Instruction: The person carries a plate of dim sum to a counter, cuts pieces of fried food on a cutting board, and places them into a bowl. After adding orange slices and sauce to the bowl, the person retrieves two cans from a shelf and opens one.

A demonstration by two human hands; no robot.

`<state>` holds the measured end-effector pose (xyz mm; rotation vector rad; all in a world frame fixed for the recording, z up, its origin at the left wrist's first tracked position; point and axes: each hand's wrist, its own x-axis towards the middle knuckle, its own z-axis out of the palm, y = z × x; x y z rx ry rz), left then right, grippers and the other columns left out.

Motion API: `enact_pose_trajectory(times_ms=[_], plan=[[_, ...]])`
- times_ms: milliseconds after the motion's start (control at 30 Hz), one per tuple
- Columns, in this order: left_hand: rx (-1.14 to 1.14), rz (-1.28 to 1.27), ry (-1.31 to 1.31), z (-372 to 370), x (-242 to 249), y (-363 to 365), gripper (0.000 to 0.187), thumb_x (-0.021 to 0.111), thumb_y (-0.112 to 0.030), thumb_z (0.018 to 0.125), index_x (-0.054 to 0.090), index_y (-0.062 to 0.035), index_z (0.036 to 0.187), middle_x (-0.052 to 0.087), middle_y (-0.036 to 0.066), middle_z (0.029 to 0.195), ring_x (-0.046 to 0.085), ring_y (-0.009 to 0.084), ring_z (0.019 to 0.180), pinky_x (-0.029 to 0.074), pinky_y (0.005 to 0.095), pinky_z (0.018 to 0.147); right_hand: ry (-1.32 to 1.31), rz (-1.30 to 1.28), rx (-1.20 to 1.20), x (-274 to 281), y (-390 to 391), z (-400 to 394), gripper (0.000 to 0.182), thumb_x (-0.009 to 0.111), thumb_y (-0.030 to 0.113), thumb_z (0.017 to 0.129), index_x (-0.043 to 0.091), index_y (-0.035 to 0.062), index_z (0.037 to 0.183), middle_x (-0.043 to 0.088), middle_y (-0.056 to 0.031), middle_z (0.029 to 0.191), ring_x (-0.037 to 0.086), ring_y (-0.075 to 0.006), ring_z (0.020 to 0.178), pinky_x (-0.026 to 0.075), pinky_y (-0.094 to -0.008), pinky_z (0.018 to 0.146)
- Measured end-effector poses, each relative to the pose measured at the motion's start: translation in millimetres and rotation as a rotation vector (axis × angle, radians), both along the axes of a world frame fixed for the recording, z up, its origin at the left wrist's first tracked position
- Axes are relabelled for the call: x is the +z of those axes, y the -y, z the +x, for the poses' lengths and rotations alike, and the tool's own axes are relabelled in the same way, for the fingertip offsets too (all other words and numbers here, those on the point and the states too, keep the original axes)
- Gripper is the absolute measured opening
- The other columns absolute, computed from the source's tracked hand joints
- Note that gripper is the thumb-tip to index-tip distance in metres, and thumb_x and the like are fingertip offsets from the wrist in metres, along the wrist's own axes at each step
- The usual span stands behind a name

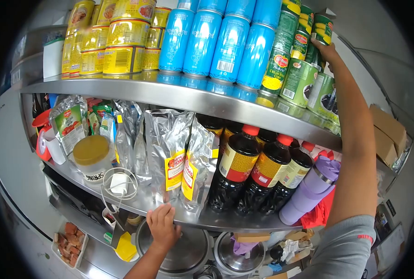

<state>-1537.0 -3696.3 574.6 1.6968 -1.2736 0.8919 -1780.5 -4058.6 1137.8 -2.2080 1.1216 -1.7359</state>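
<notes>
My right hand (327, 50) reaches up to the top shelf, its fingers closed around a green Del Monte can (314, 56) in the stack at the far right. Part of that can is hidden by the hand and other cans. Beside it stand cream style corn cans (276, 72) and light green cans (299, 81). My left hand (163, 228) is lower down, its fingers curled over the front edge of the middle shelf (188, 216). Just above it stand silver pouches (163, 139) with yellow and red labels.
Blue sparkling water cans (230, 49) and yellow cans (123, 58) fill the upper shelf. Dark sauce bottles (235, 160), a purple tumbler (309, 190), a gold-lidded jar (92, 158) and a white cable (119, 183) occupy the middle shelf. Lidded pots (174, 251) stand below.
</notes>
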Motion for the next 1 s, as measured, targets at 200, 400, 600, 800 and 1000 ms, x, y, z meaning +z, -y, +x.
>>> enact_pose_trajectory(times_ms=[200,400,600,800,1000], plan=[[-0.010,-0.009,0.017,1,-3,-1,0.057,0.069,-0.011,0.059,0.050,-0.0077,0.112,0.054,0.011,0.117,0.050,0.0302,0.112,0.025,0.0528,0.100,0.155,-0.125,-0.245,6,-8,3,0.106,0.074,0.057,0.067,0.028,-0.0133,0.132,0.052,-0.0266,0.123,0.055,-0.0328,0.110,0.042,-0.0384,0.096],[-0.015,-0.007,0.029,2,0,-2,0.059,0.070,-0.011,0.058,0.050,-0.0078,0.114,0.054,0.010,0.118,0.049,0.0298,0.113,0.026,0.0524,0.100,0.063,-0.136,0.522,3,-85,83,0.077,0.069,0.045,0.077,0.040,-0.0069,0.125,0.054,-0.0184,0.117,0.059,-0.0277,0.101,0.050,-0.0394,0.084],[-0.016,0.007,0.025,3,-1,-2,0.060,0.070,-0.013,0.058,0.050,-0.0086,0.114,0.054,0.008,0.119,0.049,0.0290,0.113,0.027,0.0517,0.099,0.217,-0.098,0.608,0,-78,112,0.083,0.075,0.034,0.073,0.030,-0.0082,0.129,0.054,-0.0226,0.111,0.063,-0.0262,0.087,0.056,-0.0365,0.070],[-0.014,-0.006,0.030,4,-1,-2,0.056,0.070,-0.014,0.060,0.051,-0.0079,0.113,0.054,0.008,0.118,0.050,0.0287,0.113,0.027,0.0513,0.099,0.335,-0.253,0.525,-6,-72,120,0.095,0.074,0.035,0.073,0.018,-0.0070,0.137,0.052,-0.0253,0.112,0.063,-0.0277,0.088,0.056,-0.0370,0.068],[-0.014,-0.023,0.032,5,-2,-1,0.054,0.069,-0.015,0.061,0.051,-0.0077,0.112,0.054,0.008,0.118,0.050,0.0288,0.113,0.026,0.0509,0.100,0.284,-0.267,0.355,-16,-79,116,0.100,0.073,0.041,0.071,0.016,-0.0066,0.139,0.050,-0.0262,0.118,0.061,-0.0284,0.094,0.053,-0.0370,0.076]])
